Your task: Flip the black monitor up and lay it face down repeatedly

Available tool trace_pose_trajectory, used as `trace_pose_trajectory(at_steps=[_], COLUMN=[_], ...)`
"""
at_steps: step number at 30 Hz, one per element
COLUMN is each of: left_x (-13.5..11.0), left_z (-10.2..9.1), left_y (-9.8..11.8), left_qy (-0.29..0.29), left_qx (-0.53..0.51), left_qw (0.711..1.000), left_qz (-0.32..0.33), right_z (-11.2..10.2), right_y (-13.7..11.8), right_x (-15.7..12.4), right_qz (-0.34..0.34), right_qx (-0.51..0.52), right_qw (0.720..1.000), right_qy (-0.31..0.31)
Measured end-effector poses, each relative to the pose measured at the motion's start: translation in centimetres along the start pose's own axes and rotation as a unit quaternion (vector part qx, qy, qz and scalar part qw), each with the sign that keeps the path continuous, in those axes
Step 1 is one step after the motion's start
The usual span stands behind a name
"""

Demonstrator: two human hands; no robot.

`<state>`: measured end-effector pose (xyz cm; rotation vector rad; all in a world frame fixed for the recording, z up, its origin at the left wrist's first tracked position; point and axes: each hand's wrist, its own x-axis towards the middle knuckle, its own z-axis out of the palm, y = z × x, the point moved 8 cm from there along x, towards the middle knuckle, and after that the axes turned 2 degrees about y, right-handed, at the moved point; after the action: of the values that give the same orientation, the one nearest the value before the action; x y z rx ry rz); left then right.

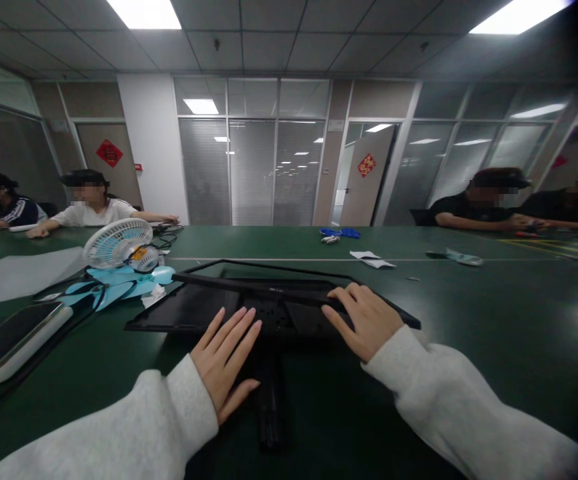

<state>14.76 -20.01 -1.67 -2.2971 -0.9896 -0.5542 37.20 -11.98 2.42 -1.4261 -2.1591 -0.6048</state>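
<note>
Both hands lie flat, fingers spread, on a black panel (209,308): left hand (226,357) near its stem, right hand (363,320) on the upper edge. A fan (119,243) stands beyond the left hand on the counter (469,333).

Clutter on the green worktop (469,320), people seated at its far edges

A white desk fan (119,243) stands at ten o'clock over light-blue pieces (111,287); a white-edged dark device (13,337) lies at nine o'clock; paper scraps (371,259) and blue bits (341,233) lie at one o'clock.
</note>
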Motion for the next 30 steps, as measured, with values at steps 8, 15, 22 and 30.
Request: trace_pose_trajectory(at_steps=[8,15,22,30], left_x=[0.0,-0.2,-0.2,-0.3], left_z=[-0.6,0.0,-0.2,-0.2], left_y=[-0.6,-0.4,-0.4,-0.4], left_qy=[0.023,0.012,0.018,0.026], left_qx=[-0.004,0.006,0.011,0.009], left_qw=[0.999,0.999,0.999,0.999], left_qz=[-0.036,-0.033,-0.034,-0.037], right_z=[-0.1,-0.7,-0.8,-0.8], right_y=[-1.2,-1.7,-2.0,-2.1], right_x=[-0.4,-0.7,-0.7,-0.9], right_qz=[-0.041,-0.073,-0.072,-0.079], right_qx=[0.032,0.040,0.041,0.042], right_qw=[0.999,0.996,0.996,0.995], right_qy=[0.017,0.024,0.038,0.042])
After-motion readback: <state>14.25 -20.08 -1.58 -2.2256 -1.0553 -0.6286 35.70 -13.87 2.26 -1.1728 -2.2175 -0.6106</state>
